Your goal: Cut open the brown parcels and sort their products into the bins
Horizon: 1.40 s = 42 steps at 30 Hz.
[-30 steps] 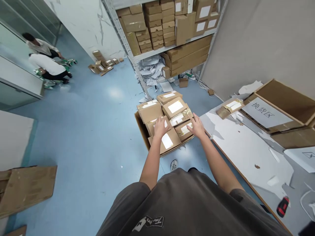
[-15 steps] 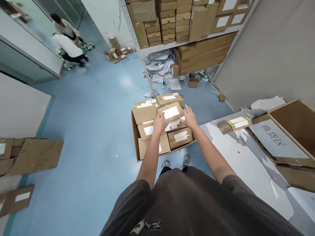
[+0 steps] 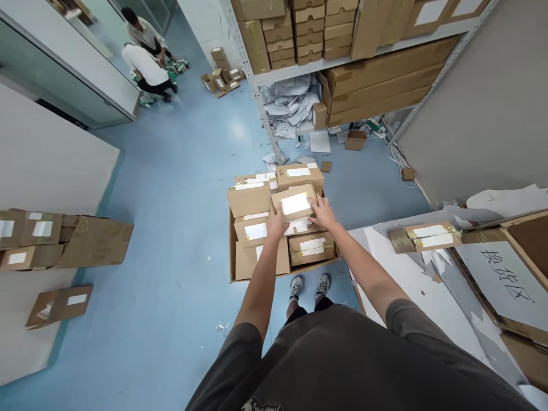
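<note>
A small cardboard box (image 3: pixel 295 203) with a white label lies tilted on top of other boxes. My left hand (image 3: pixel 277 224) grips its near left corner. On its right side my right hand (image 3: pixel 323 213) has its fingers curled against the edge. Beneath and around it, a large open carton (image 3: pixel 232 251) is packed with several taped boxes, among them a labelled box (image 3: pixel 312 249) at the near right and a box with a raised flap (image 3: pixel 249 200) at the left. My palms hide parts of the boxes below.
A metal shelf (image 3: pixel 252 83) with stacked boxes and crumpled paper stands ahead. To the right is a table (image 3: pixel 385 274) with torn white paper, a taped box (image 3: pixel 428 235) and a signed carton (image 3: pixel 505 279). More boxes (image 3: pixel 94 242) stand left. Two people (image 3: pixel 148 65) crouch far left.
My right hand has closed in on the small box's right edge, and my left hand now touches its corner. The small box has shifted slightly. The camera view has turned left.
</note>
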{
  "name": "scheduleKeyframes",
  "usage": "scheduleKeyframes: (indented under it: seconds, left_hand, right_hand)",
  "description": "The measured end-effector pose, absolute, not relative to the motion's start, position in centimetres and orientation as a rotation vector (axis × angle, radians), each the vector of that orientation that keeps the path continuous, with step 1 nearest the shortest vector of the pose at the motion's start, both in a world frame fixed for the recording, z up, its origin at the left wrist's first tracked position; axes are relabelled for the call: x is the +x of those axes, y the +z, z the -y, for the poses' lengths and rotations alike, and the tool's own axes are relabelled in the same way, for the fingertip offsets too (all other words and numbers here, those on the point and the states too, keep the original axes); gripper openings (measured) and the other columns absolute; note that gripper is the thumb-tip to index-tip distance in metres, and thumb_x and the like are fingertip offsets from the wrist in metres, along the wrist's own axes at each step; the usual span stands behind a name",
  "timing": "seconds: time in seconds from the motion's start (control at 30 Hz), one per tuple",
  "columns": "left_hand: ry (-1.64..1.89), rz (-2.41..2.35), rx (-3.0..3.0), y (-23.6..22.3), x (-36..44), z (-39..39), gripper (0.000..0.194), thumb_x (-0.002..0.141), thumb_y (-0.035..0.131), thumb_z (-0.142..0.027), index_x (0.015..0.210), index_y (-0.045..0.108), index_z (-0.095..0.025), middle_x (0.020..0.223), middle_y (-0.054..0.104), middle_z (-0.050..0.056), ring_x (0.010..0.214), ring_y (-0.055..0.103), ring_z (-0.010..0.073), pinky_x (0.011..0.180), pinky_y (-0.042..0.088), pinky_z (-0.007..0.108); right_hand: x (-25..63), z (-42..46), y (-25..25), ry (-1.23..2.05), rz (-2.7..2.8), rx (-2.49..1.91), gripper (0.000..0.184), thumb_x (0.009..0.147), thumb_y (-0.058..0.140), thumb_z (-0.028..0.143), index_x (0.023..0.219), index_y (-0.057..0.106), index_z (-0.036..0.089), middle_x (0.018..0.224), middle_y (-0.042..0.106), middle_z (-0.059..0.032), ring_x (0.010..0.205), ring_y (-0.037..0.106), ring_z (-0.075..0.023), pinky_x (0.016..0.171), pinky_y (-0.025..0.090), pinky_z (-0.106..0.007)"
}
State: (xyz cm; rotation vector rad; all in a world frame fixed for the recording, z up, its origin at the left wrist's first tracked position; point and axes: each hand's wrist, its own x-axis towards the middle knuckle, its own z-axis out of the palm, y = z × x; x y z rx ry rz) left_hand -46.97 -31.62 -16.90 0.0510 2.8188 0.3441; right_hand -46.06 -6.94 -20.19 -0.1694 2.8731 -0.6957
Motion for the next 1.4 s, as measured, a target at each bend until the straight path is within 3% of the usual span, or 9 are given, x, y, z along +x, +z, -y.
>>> scheduleKeyframes:
  seconds: [0.2, 0.63, 0.97, 1.4]
  left_hand:
    - [0.386, -2.878, 0.165, -18.0, -47.2, 31.8, 0.1, 0.091, 0.077, -0.024, 0.176, 0.024, -0.026, 0.17, 0.038, 0.023, 0.152, 0.051, 0.0388, 0.123, 0.045, 0.05]
    - [0.543, -2.913, 0.689, -14.0, -46.8, 29.4, 0.099, 0.093, 0.078, -0.021, 0.177, 0.025, -0.026, 0.177, 0.029, 0.024, 0.154, 0.047, 0.0422, 0.125, 0.043, 0.055]
    - [0.607, -2.651, 1.244, -12.3, -39.9, 19.4, 0.102, 0.091, 0.08, -0.023, 0.177, 0.025, -0.029, 0.178, 0.026, 0.022, 0.158, 0.041, 0.0434, 0.125, 0.044, 0.054]
    - [0.534, -2.249, 1.664, -13.3, -20.1, 5.5, 0.102, 0.086, 0.083, -0.02, 0.174, 0.032, -0.029, 0.172, 0.031, 0.021, 0.151, 0.048, 0.0415, 0.119, 0.048, 0.049]
  right_hand:
    - [-46.5, 8.3, -20.7, -0.762, -2.861, -0.103, 0.098, 0.093, 0.083, 0.028, 0.176, 0.031, 0.03, 0.173, 0.03, -0.0253, 0.153, 0.047, -0.044, 0.118, 0.049, -0.057]
    - [-39.5, 5.7, -15.5, -0.73, -3.135, 0.219, 0.102, 0.092, 0.079, 0.02, 0.177, 0.026, 0.038, 0.173, 0.027, -0.0179, 0.15, 0.049, -0.0422, 0.114, 0.054, -0.054]
    - [-23.5, 0.6, -12.9, -0.586, -3.231, 0.84, 0.097, 0.094, 0.077, 0.024, 0.177, 0.027, 0.035, 0.171, 0.028, -0.0181, 0.15, 0.048, -0.0416, 0.111, 0.057, -0.053]
    - [2.4, -5.8, -15.1, -0.602, -2.917, 1.513, 0.095, 0.096, 0.075, 0.03, 0.177, 0.026, 0.039, 0.172, 0.028, -0.0168, 0.148, 0.05, -0.0405, 0.109, 0.057, -0.052]
